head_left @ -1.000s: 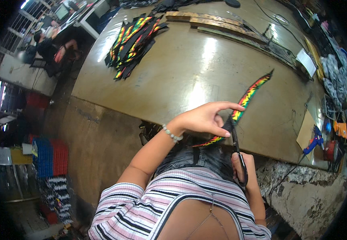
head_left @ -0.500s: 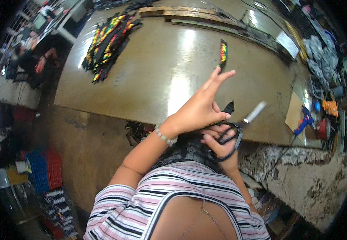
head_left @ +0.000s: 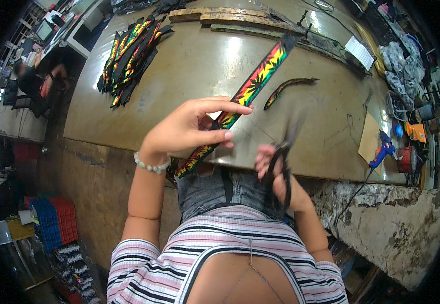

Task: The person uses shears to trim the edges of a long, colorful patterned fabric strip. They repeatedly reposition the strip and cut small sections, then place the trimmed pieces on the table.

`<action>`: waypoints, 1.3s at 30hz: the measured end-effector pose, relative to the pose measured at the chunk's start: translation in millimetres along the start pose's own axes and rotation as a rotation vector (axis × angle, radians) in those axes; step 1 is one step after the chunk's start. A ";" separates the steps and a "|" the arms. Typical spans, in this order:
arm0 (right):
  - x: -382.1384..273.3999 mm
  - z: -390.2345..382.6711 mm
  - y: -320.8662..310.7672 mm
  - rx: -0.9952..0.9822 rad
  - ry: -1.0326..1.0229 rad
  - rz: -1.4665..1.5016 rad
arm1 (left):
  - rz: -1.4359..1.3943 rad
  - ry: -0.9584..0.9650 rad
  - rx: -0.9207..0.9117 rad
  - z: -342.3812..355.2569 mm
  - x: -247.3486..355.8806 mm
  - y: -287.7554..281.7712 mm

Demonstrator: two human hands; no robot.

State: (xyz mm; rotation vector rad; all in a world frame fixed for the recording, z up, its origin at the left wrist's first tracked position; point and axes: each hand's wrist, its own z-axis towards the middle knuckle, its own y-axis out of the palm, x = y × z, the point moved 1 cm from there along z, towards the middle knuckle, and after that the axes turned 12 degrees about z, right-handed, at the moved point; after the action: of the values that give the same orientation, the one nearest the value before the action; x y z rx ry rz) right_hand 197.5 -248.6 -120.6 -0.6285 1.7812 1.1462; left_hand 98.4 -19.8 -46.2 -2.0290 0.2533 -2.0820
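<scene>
We pinched a long, flat fabric strip (head_left: 258, 78), red, yellow and green with black leaf shapes, in our left hand (head_left: 182, 124), slanting across the near edge of the glossy brown surface (head_left: 189, 76). Our right hand (head_left: 294, 196) gripped blurred, black-handled scissors (head_left: 282, 154). A thin, curved patterned scrap (head_left: 280, 92) lay just right of the strip; farther off were heaped similar strips (head_left: 131, 58), wooden planks (head_left: 240, 18) and a blue glue gun (head_left: 383, 153).
</scene>
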 end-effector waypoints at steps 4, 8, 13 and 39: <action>-2.8 -26.3 -4.2 -0.224 0.213 -0.273 | 0.314 -0.019 -0.173 7.9 7.6 -17.0; 1.6 -27.6 -3.8 -0.192 0.203 -0.286 | -0.241 -0.139 -0.284 7.2 2.1 -7.2; 2.4 -22.1 5.2 -0.222 0.162 -0.300 | -0.343 -0.149 -0.131 9.3 -0.1 11.4; -7.9 -26.5 17.8 -0.278 0.400 0.269 | -0.640 -0.073 -0.101 8.5 -26.0 16.3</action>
State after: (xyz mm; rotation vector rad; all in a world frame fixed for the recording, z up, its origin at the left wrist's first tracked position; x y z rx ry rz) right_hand 176.4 -264.8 -101.4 -0.8467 2.1084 1.5535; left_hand 108.0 -27.9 -75.5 -2.4788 -0.3633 -2.3567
